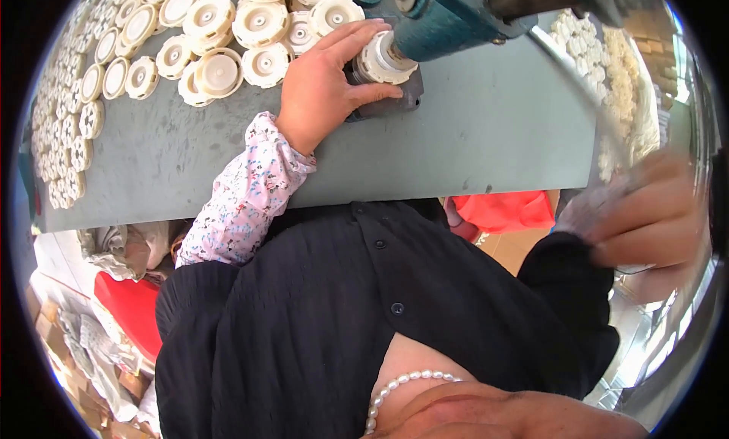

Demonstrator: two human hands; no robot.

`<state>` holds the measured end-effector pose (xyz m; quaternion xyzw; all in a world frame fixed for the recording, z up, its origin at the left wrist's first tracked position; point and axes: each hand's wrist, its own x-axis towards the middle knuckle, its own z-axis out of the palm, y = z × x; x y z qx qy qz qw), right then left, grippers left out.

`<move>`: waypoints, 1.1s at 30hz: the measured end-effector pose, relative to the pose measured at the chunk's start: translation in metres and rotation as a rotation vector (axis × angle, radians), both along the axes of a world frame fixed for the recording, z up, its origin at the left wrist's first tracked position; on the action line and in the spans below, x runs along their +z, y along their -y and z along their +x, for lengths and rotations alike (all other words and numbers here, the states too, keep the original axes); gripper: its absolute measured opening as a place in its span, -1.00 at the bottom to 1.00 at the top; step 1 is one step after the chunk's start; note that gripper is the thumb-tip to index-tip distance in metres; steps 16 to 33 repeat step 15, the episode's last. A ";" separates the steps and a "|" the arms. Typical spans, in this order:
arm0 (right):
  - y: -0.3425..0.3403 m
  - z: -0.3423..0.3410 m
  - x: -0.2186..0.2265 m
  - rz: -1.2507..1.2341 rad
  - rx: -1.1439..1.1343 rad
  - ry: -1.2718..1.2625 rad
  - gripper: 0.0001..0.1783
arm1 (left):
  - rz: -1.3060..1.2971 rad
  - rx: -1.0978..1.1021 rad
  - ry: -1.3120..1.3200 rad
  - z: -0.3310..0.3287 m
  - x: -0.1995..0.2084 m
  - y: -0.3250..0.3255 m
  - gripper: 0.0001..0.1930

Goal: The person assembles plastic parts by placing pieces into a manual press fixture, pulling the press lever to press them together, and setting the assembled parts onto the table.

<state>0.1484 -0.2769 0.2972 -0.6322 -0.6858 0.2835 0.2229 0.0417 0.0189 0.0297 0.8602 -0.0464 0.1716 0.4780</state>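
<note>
My left hand (326, 78) is closed around a round off-white plastic cap (386, 61), thumb on the near side and fingers on the far side. The cap sits on the dark base (410, 97) of a teal bench press (444, 21), directly beneath its head. From the press a thin lever (581, 90), smeared by motion, slants down to the right. At its lower end is my right hand (649, 222), also blurred, with the fingers curled round. The exact grip there is hard to make out.
Many similar caps (220, 73) lie piled on the grey table (471, 135) left of the press, with smaller round parts (61, 150) at the far left edge. More white pieces (581, 48) are heaped at the right. Red cloth (505, 211) shows below the table's front edge.
</note>
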 end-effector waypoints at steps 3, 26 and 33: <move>-0.050 -0.120 -0.102 -0.409 -0.315 0.337 -0.53 | -0.057 -0.047 0.036 -0.011 -0.022 -0.023 -0.17; -0.054 -0.112 -0.136 0.096 -0.346 -0.238 -0.76 | -0.064 -0.135 -0.124 -0.032 -0.006 -0.036 0.02; -0.054 -0.112 -0.136 0.096 -0.346 -0.238 -0.76 | -0.064 -0.135 -0.124 -0.032 -0.006 -0.036 0.02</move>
